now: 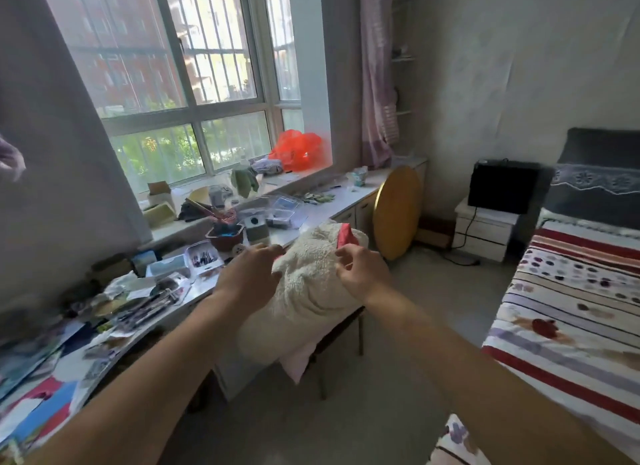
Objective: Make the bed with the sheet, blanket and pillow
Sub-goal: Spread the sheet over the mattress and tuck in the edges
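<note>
Soft daylight is cast from the window (pixel 187 83); outdoor detail is washed out, edges are bent, and slight blur is seen throughout.

I have both bare forearms stretched forward and converging. My left hand (pixel 247 274) is palm down, fingers spread and loosely curled — open. My right hand (pixel 360 272) has its fingers bent inward — nothing clearly pinched.

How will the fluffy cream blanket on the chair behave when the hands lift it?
The cream blanket will probably be floppy: it already sags over the chair edge. It looks bulky but likely light, being fleecy pile. Both the left hand and right hand may need to gather it, or folds could spill down.
</note>
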A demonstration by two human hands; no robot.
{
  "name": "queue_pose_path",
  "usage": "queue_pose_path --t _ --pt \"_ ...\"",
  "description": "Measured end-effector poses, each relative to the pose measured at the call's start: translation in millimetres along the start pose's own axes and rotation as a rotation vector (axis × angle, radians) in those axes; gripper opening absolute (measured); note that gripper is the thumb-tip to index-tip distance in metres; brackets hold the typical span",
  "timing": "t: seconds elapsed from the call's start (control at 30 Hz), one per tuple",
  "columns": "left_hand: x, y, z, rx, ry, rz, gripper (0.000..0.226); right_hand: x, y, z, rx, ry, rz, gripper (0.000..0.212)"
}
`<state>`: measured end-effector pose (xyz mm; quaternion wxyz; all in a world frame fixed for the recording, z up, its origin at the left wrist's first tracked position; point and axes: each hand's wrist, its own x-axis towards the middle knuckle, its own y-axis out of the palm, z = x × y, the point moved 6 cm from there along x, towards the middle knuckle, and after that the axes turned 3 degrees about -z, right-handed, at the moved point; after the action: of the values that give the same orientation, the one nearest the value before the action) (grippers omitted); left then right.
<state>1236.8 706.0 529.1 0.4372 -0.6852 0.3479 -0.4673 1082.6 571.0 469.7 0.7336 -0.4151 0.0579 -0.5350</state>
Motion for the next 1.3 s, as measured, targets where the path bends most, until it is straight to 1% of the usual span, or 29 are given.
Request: queue_pose_path --t 0.1,0.2,0.3,0.43,0.5,0.57,0.63,0.7,0.77,0.9,1.13,1.23,1.3 --pt "52.5 18.8 6.8 -0.025 0.069 -0.023 0.041 36.9 3.3 -13.2 -0.034 0.041 -0.038 0.028" --pt "115.0 51.8 3.9 -0.091 0.168 0.005 0.042 70.0 -2.1 -39.1 -0.120 0.119 -0.109 0.024" --pt "171.8 90.0 -14.5 -0.169 0.337 0.055 0.034 90.9 -12.5 -71.2 -0.219 0.243 -0.192 0.026" --pt "234.6 118.4 -37.2 -0.240 0.452 0.113 0.025 104.0 -34.0 -96.5 -0.299 0.394 -0.297 0.028" --pt "257.3 125.5 -54.5 -0.289 0.488 0.128 0.030 103.7 -49.5 -103.9 -0.333 0.440 -0.336 0.028" --pt "275.5 132.1 -77.7 -0.318 0.573 0.142 0.038 101.8 -63.8 -112.6 -0.370 0.504 -0.372 0.028" --pt "287.8 138.8 -106.3 -0.358 0.664 0.174 0.041 99.2 -79.9 -118.9 -0.416 0.551 -0.425 0.029" --pt "298.1 145.9 -134.4 -0.412 0.718 0.208 0.045 100.9 -93.9 -130.8 -0.447 0.604 -0.481 0.030" --pt "309.6 156.5 -160.8 -0.436 0.760 0.222 0.044 106.3 -103.0 -141.9 -0.491 0.648 -0.509 0.029" --pt "328.2 179.2 -206.1 -0.466 0.812 0.240 0.032 120.1 -110.9 -169.0 -0.524 0.669 -0.537 0.032" --pt "402.6 224.2 -266.0 -0.382 0.877 0.251 0.035 177.6 -134.4 -255.2 -0.540 0.697 -0.578 0.030" --pt "449.8 237.4 -279.6 -0.344 0.877 0.233 0.035 221.8 -141.9 -284.0 -0.559 0.667 -0.538 0.029" --pt "476.9 245.5 -286.7 -0.344 0.863 0.232 0.040 250.6 -147.1 -299.8 -0.585 0.639 -0.519 0.028"
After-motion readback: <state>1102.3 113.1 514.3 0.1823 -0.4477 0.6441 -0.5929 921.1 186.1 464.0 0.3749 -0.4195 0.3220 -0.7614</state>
